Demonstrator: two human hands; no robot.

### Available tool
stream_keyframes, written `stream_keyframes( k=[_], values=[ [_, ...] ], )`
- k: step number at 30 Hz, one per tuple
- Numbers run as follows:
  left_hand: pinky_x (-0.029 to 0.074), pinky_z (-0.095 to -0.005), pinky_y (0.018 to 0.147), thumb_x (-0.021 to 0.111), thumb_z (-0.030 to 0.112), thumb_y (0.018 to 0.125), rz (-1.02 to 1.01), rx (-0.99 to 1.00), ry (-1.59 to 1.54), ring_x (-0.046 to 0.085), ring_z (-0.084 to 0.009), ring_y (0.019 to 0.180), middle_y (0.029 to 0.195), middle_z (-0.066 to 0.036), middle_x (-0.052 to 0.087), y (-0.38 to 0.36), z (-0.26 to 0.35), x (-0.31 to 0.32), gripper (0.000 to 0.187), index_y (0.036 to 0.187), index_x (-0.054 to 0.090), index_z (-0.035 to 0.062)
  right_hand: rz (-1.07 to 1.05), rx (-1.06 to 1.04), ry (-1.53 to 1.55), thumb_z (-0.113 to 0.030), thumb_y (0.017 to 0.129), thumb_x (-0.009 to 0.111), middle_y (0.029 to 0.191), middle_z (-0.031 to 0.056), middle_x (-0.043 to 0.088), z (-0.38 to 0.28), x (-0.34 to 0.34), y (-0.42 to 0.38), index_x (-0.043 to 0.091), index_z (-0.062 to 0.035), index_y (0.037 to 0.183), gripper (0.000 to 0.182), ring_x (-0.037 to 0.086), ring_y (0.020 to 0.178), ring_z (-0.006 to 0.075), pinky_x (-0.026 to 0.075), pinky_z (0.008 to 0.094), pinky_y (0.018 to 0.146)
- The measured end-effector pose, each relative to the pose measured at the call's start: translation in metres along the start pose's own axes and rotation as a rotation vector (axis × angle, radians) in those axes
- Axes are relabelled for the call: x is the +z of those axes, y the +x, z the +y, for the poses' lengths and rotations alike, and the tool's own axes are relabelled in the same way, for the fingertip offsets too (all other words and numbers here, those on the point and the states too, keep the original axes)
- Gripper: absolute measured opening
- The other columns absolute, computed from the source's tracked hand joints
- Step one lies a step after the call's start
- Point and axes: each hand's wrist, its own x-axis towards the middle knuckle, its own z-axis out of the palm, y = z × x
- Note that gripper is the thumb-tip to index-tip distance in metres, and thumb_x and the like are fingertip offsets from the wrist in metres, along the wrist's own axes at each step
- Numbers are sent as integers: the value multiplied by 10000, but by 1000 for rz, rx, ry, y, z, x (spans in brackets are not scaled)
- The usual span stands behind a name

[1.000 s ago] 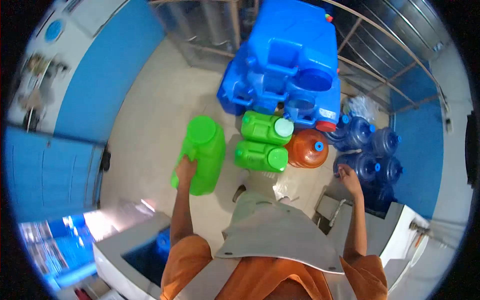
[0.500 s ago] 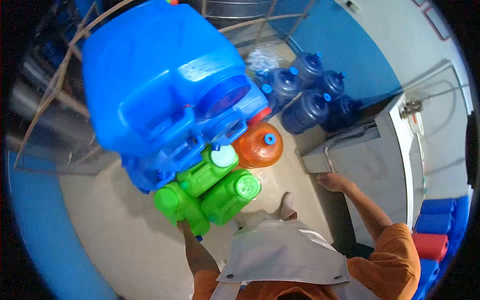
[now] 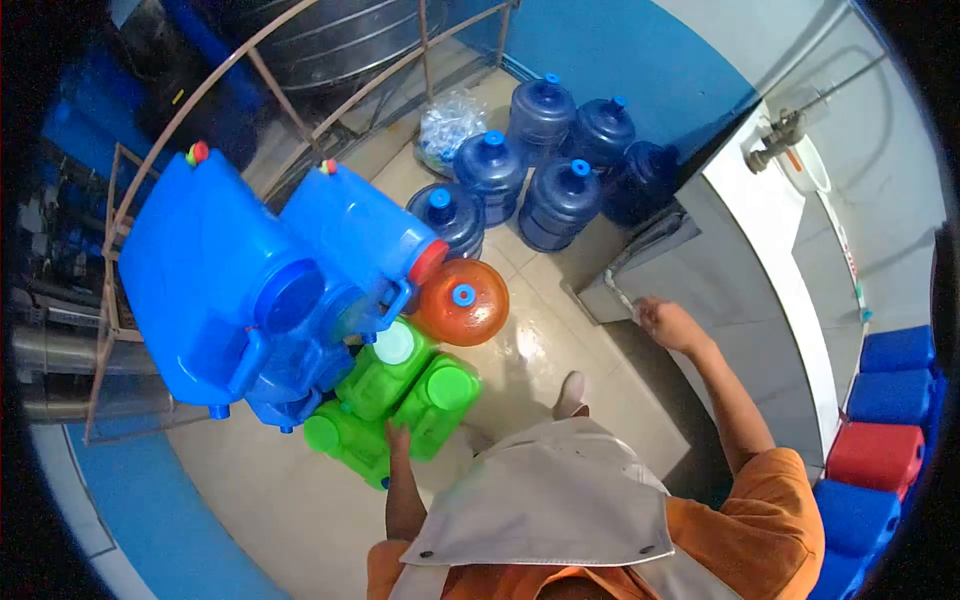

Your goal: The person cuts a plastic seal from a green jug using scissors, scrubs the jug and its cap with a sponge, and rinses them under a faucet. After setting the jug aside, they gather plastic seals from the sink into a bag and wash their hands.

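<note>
My left hand (image 3: 398,438) is low among three green jugs, at the gap between the front-left jug (image 3: 350,445) and the right jug (image 3: 437,405). Its fingertips are hard to make out. Behind these is another green jug (image 3: 375,378) with a pale round cap. My right hand (image 3: 670,325) is raised beside the white counter, fingers curled at the lower end of a thin pale hose (image 3: 621,288). Whether it grips the hose cannot be made out. An orange round bottle (image 3: 462,318) with a blue cap stands beyond the green jugs.
Large blue containers (image 3: 200,280) stand at left before a metal railing (image 3: 270,85). Several dark-blue water bottles (image 3: 560,205) and a bag of caps (image 3: 450,130) are at the back. A white counter (image 3: 755,220) borders the right; blue and red jugs (image 3: 875,458) line the far right.
The view has shifted, so the blue containers look smaller and further left. My right hand has risen to the hose end. My left hand has moved from the front-left jug's side to the gap.
</note>
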Motion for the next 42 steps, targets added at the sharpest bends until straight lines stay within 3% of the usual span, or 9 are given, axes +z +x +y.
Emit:
stream_keyframes(
  k=[2, 10, 16, 23, 29, 32, 34, 38, 42],
  values=[
    [409, -421, 883, 563, 205, 780, 45, -129, -341, 514, -365, 1030, 1080, -261, 540, 1, 81, -35, 434, 1096, 496, -85, 201, 76, 15, -135, 830, 481, 942, 185, 561, 1, -58, -9, 577, 4, 1004, 243, 553, 863, 360, 448, 401, 769],
    [444, -415, 755, 543, 178, 807, 14, 511, -533, 560, -391, 889, 916, -268, 571, 79, 353, -91, 241, 935, 556, -26, 516, -13, 94, -158, 866, 475, 1060, 157, 528, 94, -230, 15, 556, 2, 1040, 249, 546, 937, 323, 436, 362, 816],
    [405, -406, 875, 611, 184, 764, 59, 628, -398, 497, -374, 1030, 1077, -228, 522, 145, 543, -143, 430, 1133, 488, 1, 537, -70, -33, -249, 903, 431, 1213, 191, 463, 160, -256, 102, 547, -2, 1077, 323, 475, 1090, 345, 388, 374, 923],
    [360, -414, 956, 688, 241, 698, 13, 728, -264, 394, -441, 1144, 1297, -297, 314, 309, 681, -116, 720, 1296, 334, 51, 502, 189, -153, -214, 864, 481, 1323, 181, 375, 197, -254, 157, 507, -1, 1162, 367, 310, 1266, 320, 259, 399, 1048],
    [356, -453, 960, 741, 267, 641, -320, 659, -57, 376, -481, 1160, 1345, -357, 168, 408, 751, -41, 951, 1394, 162, 213, 416, 284, 77, -102, 808, 542, 1314, 160, 381, 183, -287, 164, 492, -14, 1146, 352, 363, 1235, 334, 355, 398, 993],
    [434, -457, 865, 723, 213, 654, -322, 663, -81, 495, -461, 1028, 1241, -318, 364, 431, 760, 0, 808, 1314, 260, 158, 576, 167, -262, -68, 785, 565, 1285, 170, 413, 187, -363, 167, 495, -13, 1143, 369, 395, 1207, 339, 376, 386, 976],
    [451, -460, 826, 717, 191, 658, -308, 704, -76, 524, -450, 972, 1171, -300, 418, 429, 775, 2, 743, 1269, 298, 138, 656, 681, -94, -78, 803, 529, 1252, 199, 440, 210, -420, 172, 493, -10, 1145, 351, 414, 1181, 353, 393, 383, 953],
    [481, -473, 730, 690, 143, 671, -239, 845, -109, 576, -431, 830, 1023, -266, 499, 417, 800, 17, 615, 1188, 359, 101, 324, 860, -830, -156, 842, 484, 1241, 237, 436, 366, -457, 170, 391, 63, 1226, 452, 484, 1103, 341, 387, 386, 947],
    [471, -475, 744, 664, 150, 680, -344, 876, -103, 562, -441, 859, 1060, -257, 491, 397, 843, 12, 619, 1217, 357, 113, -237, 1034, -518, -210, 839, 487, 1191, 297, 450, 387, -476, 202, 361, 89, 1228, 506, 490, 1083, 368, 392, 400, 938]
  ],
)
